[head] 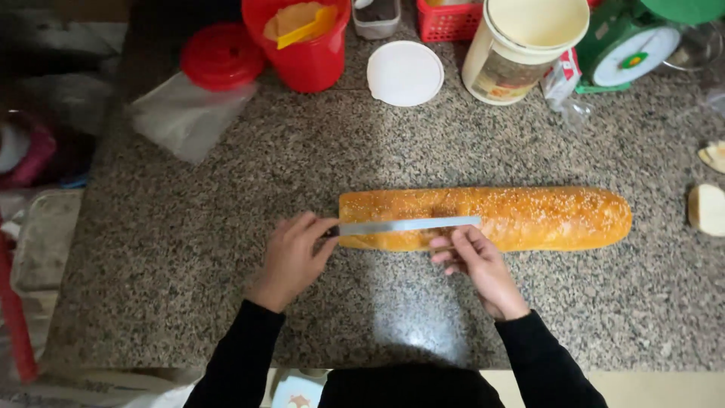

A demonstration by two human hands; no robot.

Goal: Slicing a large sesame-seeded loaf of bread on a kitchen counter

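Note:
A long golden loaf of bread (529, 215) with sesame seeds lies across the speckled granite counter (226, 196), its left end cut flat. My left hand (291, 257) grips the handle of a knife (408, 224), whose long silver blade lies flat against the near side of the loaf's left half. My right hand (476, 261) rests its fingertips on the loaf's near side, just below the blade's tip.
At the back stand a red bucket (306, 60) with a yellow scoop, its red lid (220, 54), a white lid (405, 72), a cream tub (521, 45) and a green scale (630, 45). A plastic bag (185, 113) lies left. Bread pieces (708, 208) lie at the right edge.

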